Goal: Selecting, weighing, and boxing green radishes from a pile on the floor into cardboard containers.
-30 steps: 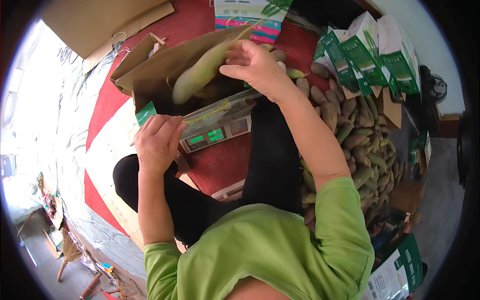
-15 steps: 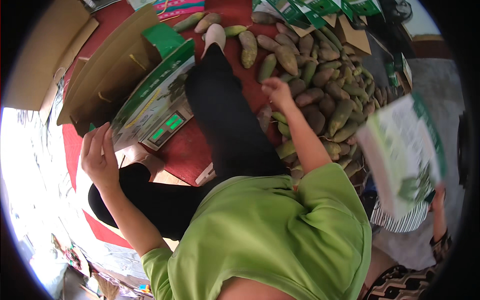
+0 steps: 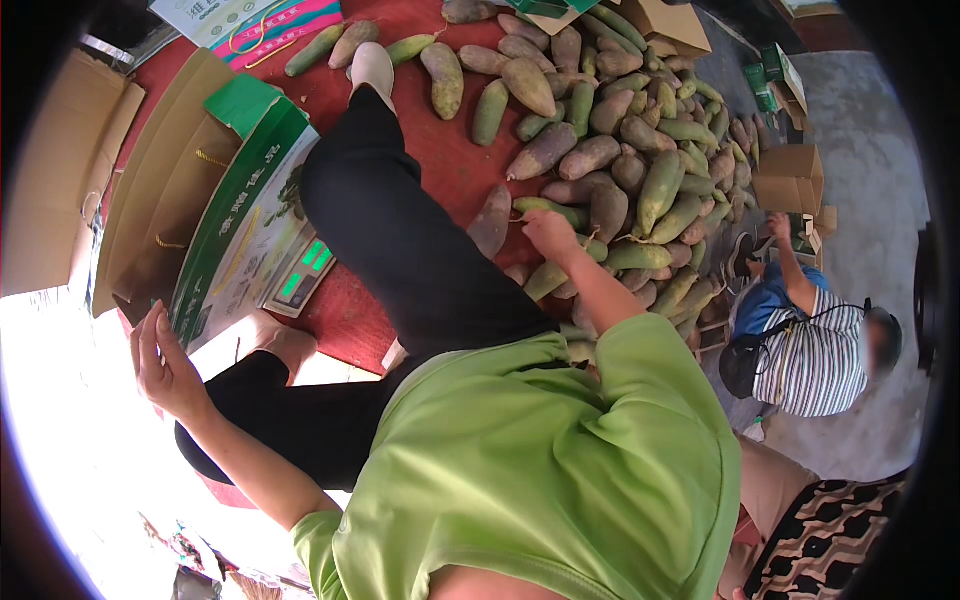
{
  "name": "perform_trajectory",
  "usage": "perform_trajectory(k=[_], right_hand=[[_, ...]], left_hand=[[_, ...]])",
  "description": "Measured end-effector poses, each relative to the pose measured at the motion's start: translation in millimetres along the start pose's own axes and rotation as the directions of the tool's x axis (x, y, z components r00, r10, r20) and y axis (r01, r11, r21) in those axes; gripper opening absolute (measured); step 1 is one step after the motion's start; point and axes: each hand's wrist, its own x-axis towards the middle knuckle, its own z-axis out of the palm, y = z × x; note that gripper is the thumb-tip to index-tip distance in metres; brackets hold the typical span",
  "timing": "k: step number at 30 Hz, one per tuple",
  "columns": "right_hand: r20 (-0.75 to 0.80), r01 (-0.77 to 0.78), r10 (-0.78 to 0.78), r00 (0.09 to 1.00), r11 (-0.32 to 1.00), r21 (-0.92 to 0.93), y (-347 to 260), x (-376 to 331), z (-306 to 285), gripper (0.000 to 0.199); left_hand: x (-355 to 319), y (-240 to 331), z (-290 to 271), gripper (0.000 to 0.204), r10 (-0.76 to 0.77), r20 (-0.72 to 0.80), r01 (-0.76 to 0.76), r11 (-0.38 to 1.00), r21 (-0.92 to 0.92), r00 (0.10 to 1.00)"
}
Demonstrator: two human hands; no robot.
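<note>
My left hand [image 3: 168, 368] is beside the near corner of an open cardboard carton [image 3: 228, 218] with a green and white printed side. Its fingers are loosely bent and apart; whether the fingertips touch the carton is unclear. The carton stands at a scale [image 3: 300, 275] with lit green displays. My right hand [image 3: 552, 238] is at the near left edge of a heap of green and purplish radishes [image 3: 660, 195]. Its fingers are curled together beside a green radish [image 3: 565, 213]; anything pinched in them is hidden. A single purplish radish [image 3: 491, 222] lies left of that hand.
Red cloth [image 3: 425, 150] covers the floor under my outstretched leg [image 3: 400, 210]. Another brown carton [image 3: 70, 170] stands at the far left. A person in a striped top [image 3: 815, 355] sits at the right near an open carton [image 3: 787, 178]. Patterned clothing [image 3: 830, 535] shows lower right.
My right hand has moved nearer along the heap's edge. My left hand has shifted slightly nearer in the picture. The printed carton held by a person at the right has left that spot.
</note>
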Motion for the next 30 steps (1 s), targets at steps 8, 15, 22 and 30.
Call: perform_trajectory(k=[8, 15, 22, 30], right_hand=[[0.195, -0.066, 0.218, 0.956, 0.812, -0.580, 18.7, -27.4, -62.6, 0.032], [0.294, -0.246, 0.450, 0.843, 0.810, -0.532, 108.9, -17.7, -25.7, 0.032], [0.246, -0.012, 0.105, 0.964, 0.935, -0.354, 139.9, -16.7, 13.5, 0.027], [0.220, -0.483, 0.430, 0.876, 0.771, 0.416, 58.0, -18.5, -21.7, 0.025]], left_hand=[[-0.3, 1.2, 3.3, 0.013, -0.018, 0.016, 0.016, 0.998, 0.065, 1.000], [-2.0, 6.7, -3.5, 0.013, -0.036, 0.032, 0.033, 0.997, 0.071, 0.999], [1.3, 12.4, -2.6, 0.012, -0.026, 0.038, 0.024, 0.998, 0.057, 0.999], [0.9, 12.7, -5.4, 0.011, -0.021, 0.040, 0.019, 0.999, 0.032, 0.999]])
